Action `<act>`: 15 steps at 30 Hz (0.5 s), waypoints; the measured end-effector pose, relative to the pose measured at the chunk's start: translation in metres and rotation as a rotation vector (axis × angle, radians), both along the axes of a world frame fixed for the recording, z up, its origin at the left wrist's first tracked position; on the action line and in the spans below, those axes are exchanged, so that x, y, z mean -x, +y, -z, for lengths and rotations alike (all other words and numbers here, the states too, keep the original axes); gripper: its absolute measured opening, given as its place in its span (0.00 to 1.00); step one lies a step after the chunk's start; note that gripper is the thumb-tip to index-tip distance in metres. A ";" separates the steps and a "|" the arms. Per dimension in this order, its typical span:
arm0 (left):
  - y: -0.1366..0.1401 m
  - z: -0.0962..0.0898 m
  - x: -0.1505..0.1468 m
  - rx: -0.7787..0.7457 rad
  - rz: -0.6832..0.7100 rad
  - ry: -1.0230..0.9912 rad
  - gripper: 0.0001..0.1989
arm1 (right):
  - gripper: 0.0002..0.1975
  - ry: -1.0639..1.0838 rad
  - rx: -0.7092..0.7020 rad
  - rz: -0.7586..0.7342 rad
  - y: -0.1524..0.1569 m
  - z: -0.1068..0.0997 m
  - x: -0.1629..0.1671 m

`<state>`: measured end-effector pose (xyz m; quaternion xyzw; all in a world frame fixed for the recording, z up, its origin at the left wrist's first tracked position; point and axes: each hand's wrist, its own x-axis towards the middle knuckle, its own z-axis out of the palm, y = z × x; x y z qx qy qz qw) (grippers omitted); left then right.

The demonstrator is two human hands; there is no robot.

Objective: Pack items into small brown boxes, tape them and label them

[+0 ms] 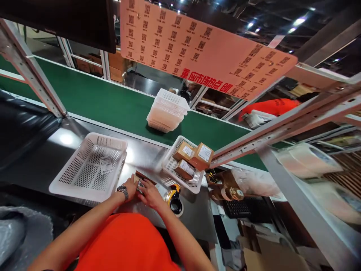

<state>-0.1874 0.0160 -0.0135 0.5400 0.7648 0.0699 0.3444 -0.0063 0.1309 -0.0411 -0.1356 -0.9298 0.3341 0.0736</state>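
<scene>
A small brown cardboard box (145,177) lies at the front of the metal bench, mostly covered by my hands. My left hand (131,187), with a watch on its wrist, is closed on the box's left side. On its right side, my right hand (149,193) presses with bent fingers. Just right of that hand rests a yellow and black tape dispenser (174,199) with a roll of tape. A white plastic basket (84,190) on the left holds a printed slip (106,165). Another white basket (168,165) contains labelled cardboard boxes (203,155).
Behind the bench runs a green conveyor belt (113,105) carrying stacked white baskets (168,111). A metal post (239,148) and a side shelf with a keyboard (238,207) stand to the right. A board of printed codes (220,52) hangs overhead. A person in orange (276,107) is beyond.
</scene>
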 end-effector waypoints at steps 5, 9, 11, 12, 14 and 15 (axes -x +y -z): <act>0.000 0.002 0.000 -0.003 0.003 -0.017 0.40 | 0.25 0.266 0.141 0.490 -0.010 0.007 -0.059; 0.006 0.003 0.002 0.002 -0.013 -0.032 0.33 | 0.35 0.241 0.417 0.774 -0.003 0.016 -0.055; 0.011 0.003 0.004 0.006 -0.030 -0.036 0.30 | 0.37 0.205 0.550 0.708 0.002 0.018 -0.043; 0.014 0.003 0.005 0.006 -0.040 -0.039 0.29 | 0.36 0.196 0.596 0.669 0.004 0.019 -0.037; 0.019 0.003 0.008 0.002 -0.072 -0.051 0.28 | 0.36 0.192 0.653 0.625 0.006 0.020 -0.030; 0.020 0.003 0.009 -0.002 -0.099 -0.060 0.29 | 0.37 0.193 0.665 0.619 0.007 0.020 -0.029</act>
